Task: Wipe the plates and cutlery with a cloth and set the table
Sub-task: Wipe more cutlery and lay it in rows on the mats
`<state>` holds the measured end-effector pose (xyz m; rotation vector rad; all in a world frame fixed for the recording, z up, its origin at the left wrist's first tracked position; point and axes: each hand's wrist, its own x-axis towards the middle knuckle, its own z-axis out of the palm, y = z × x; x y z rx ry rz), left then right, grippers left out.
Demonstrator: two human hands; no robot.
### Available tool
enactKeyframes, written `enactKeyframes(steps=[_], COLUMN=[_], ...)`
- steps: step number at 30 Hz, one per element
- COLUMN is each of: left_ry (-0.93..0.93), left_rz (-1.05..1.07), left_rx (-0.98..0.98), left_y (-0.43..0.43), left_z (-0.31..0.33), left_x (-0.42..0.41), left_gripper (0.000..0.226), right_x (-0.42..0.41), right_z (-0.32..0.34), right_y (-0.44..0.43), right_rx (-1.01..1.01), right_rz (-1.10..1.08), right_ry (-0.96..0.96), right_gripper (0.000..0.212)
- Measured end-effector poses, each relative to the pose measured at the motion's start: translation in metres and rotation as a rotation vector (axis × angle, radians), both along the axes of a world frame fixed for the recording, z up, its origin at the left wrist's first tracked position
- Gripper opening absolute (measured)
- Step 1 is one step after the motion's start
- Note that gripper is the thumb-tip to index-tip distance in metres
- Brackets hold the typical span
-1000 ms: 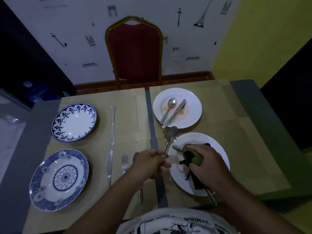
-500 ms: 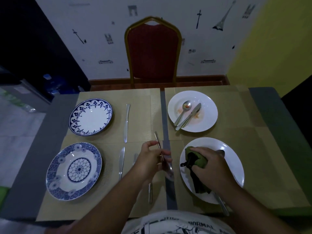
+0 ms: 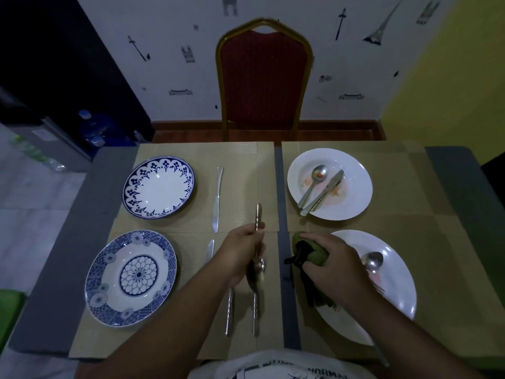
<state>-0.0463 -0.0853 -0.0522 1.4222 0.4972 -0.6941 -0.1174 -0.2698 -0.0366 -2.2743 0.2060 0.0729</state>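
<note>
Your left hand [image 3: 241,253] reaches over the mat, fingers pinching a spoon [image 3: 258,243], handle pointing away, bowl near you. Your right hand [image 3: 332,258] clenches the cloth [image 3: 306,251] at the near white plate's [image 3: 396,283] left rim.

You hold a shiny metal spoon [image 3: 258,258] and a soft green cloth [image 3: 311,251]. The plates [image 3: 352,184] look glossy, glazed; the mats [image 3: 240,187] are matt and woven.
</note>
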Motion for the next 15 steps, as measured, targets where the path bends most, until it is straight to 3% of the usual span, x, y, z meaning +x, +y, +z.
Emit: enactKeyframes(steps=[4, 9, 15], left_ry=[-0.126, -0.137, -0.250], left_rz=[0.012, 0.001, -0.163], left_rx=[0.121, 0.157, 0.292], left_y=[0.013, 0.017, 0.007], left_z=[-0.017, -0.039, -0.060], left_x=[0.021, 0.062, 0.112], left_gripper=[0.007, 0.021, 0.025], right_x=[0.016, 0.035, 0.050], right_z=[-0.004, -0.014, -0.029], right_y=[0.007, 0.017, 0.027], right_rx=[-0.010, 0.012, 0.016], right_rz=[-0.009, 0.003, -0.013], right_ry=[0.019, 0.056, 0.110], right_gripper=[0.054, 0.055, 0.057])
